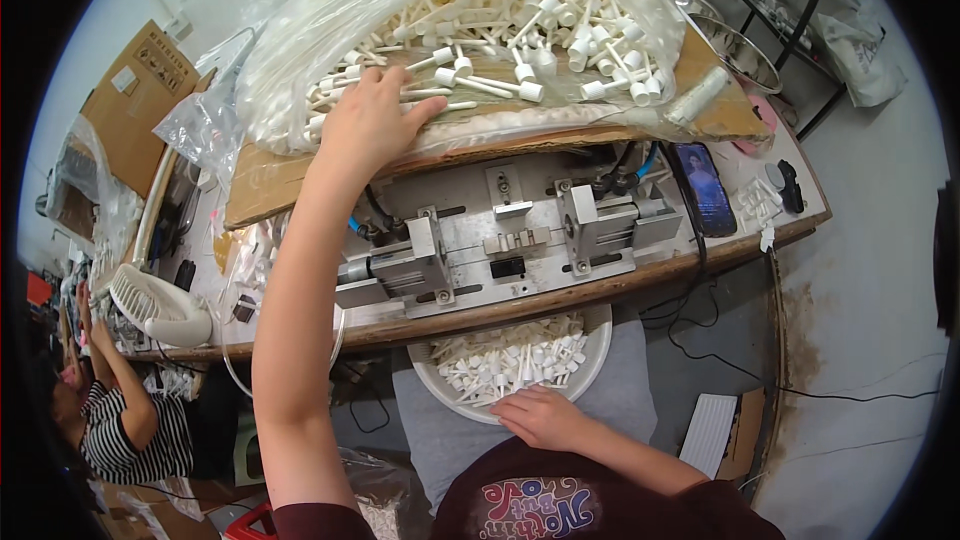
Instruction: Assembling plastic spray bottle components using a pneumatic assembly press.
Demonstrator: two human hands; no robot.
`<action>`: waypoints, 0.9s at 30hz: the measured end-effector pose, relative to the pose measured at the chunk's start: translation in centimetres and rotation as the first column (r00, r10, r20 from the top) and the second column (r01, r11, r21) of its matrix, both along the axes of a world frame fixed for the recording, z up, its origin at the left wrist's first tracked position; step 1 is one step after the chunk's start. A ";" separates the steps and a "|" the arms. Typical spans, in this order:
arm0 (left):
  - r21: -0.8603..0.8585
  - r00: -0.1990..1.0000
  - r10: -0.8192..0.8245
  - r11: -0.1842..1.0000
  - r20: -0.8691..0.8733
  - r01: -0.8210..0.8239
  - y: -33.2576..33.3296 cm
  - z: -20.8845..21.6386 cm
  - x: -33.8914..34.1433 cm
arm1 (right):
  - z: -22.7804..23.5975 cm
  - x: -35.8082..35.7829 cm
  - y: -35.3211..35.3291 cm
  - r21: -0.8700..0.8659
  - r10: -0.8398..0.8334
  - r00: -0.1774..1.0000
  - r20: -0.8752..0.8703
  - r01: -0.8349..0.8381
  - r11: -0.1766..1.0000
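My left hand (372, 120) reaches forward over the heap of white plastic parts with round caps and thin stems (485, 85). Its thumb stands apart from the fingers, and the fingertips touch parts at the heap's left side. The heap lies in a clear plastic bag (275, 80) spread on cardboard. My right hand (545, 416) rests with its fingers laid over the near rim of a white basin (601, 360) on my lap. Inside the basin are many similar small white parts (510, 360), close to those fingertips. Neither hand visibly grips a part.
A metal fixture with two cylinder clamps (415, 260) sits on the bench between heap and basin. A phone (706, 190) lies at the right, near loose white parts (758, 205). At left stand a white fan (160, 305) and another person in a striped top (140, 435).
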State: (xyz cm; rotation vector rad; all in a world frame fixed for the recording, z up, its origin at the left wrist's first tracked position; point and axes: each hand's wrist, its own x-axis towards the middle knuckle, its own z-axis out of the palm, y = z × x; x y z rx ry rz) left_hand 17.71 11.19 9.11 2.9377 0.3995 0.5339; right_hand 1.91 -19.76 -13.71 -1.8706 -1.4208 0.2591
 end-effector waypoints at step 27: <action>-0.900 0.915 -0.177 -0.319 0.364 0.296 -13.1 -5.3 -13.2 | 12.2 6.6 3.4 0.606 -0.473 0.858 0.201 0.270 0.748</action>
